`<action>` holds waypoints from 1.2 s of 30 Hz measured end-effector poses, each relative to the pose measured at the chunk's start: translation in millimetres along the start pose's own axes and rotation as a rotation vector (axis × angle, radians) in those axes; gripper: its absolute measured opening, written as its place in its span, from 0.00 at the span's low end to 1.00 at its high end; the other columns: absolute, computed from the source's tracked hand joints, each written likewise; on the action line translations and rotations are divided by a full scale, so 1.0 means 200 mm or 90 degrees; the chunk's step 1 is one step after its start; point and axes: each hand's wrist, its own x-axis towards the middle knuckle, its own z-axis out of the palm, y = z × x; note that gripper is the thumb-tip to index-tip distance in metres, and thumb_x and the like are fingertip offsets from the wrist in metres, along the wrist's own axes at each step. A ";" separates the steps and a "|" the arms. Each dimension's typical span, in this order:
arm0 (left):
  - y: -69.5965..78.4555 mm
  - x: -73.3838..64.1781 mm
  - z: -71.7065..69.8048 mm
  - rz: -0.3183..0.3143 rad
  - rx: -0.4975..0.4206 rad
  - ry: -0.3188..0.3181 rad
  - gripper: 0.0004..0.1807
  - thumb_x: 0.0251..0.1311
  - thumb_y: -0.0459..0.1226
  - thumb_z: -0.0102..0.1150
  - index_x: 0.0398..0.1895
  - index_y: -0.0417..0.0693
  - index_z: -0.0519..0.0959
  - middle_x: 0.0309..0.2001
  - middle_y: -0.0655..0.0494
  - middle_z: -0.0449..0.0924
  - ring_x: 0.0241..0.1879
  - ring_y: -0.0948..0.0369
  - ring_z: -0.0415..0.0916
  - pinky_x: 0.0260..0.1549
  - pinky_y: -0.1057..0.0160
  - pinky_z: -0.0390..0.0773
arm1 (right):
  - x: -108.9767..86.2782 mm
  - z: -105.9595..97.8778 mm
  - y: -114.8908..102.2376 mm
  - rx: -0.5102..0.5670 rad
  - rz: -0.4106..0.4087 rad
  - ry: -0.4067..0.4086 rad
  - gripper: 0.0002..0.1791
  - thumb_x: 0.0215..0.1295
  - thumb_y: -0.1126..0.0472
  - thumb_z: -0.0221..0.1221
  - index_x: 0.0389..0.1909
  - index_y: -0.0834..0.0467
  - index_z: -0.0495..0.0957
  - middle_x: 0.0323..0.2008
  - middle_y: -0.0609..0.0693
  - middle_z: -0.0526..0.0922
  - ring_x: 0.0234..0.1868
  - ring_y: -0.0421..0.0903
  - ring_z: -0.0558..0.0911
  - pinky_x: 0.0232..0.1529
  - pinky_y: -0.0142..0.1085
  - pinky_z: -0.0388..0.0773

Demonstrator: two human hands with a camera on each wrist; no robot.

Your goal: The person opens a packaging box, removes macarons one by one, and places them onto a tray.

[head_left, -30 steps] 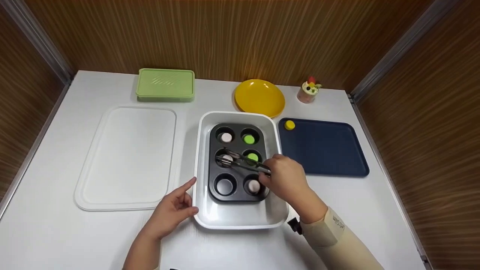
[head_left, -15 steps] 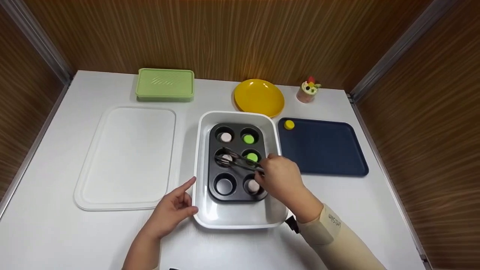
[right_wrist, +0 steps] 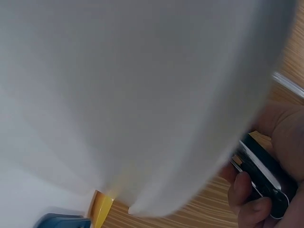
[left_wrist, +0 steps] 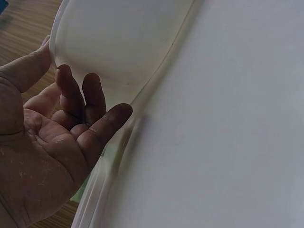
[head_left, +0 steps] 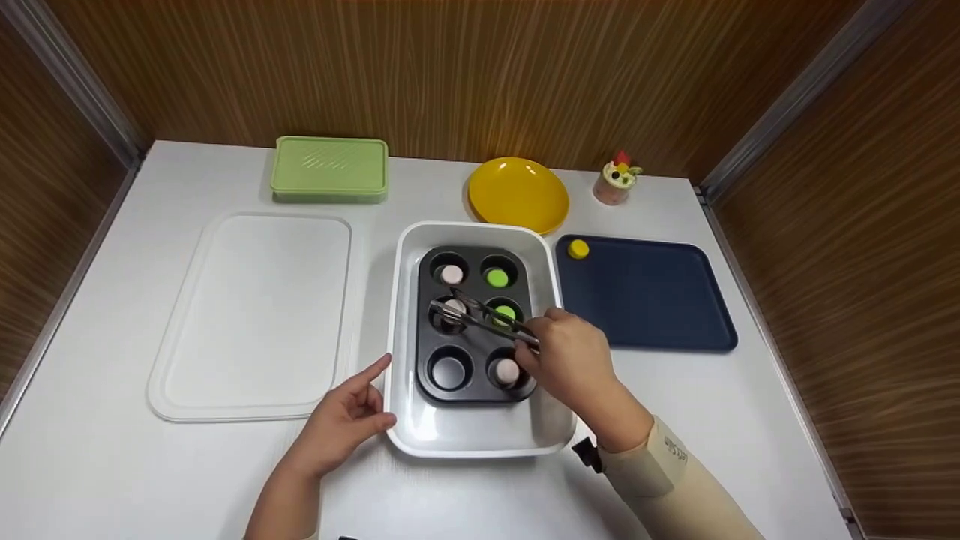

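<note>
White tub point(head_left: 480, 453): front & centre on the table, long side running away from the person — prob. so both hands can reach it.
Muffin tin point(head_left: 478, 375): dark, 6 cups, flat inside the tub. Pink pieces point(head_left: 451, 274) sit far L and near R; green pieces point(head_left: 498, 277) far R and mid R. One per cup, which seems to space them out.
Pale piece point(head_left: 455, 306): in the tin's mid-left cup, btwn or just under the tips of the tongs point(head_left: 487, 325); can't tell if they touch it.
R hand point(head_left: 566, 352): fingers curled round the tongs at the handle end, tips angled L w/ a narrow gap btwn them — held far back, prob. so the fingers stay out of the cups.
L hand point(head_left: 349, 424): index & thumb against the tub's L side, other fingers loosely bent, gripping nothing; prob. steadying it.
White lid point(head_left: 259, 315): flat, L of tub; may be the tub's own, off to the side for access.
Navy tray point(head_left: 649, 296): R of tub, w/ a yellow piece point(head_left: 577, 249) at its far L corner, handy for the R side.
Back row: green box point(head_left: 330, 165), yellow plate point(head_left: 518, 195) just behind the tub, dessert cup point(head_left: 615, 184) at R; prob. out of the hands' way.
</note>
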 end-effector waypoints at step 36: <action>-0.01 0.00 0.00 0.001 -0.013 0.000 0.43 0.61 0.22 0.69 0.78 0.26 0.61 0.34 0.55 0.73 0.34 0.66 0.72 0.34 0.72 0.75 | -0.02 -0.10 0.09 0.044 -0.004 0.195 0.09 0.51 0.64 0.74 0.35 0.60 0.90 0.25 0.50 0.77 0.21 0.50 0.77 0.19 0.50 0.75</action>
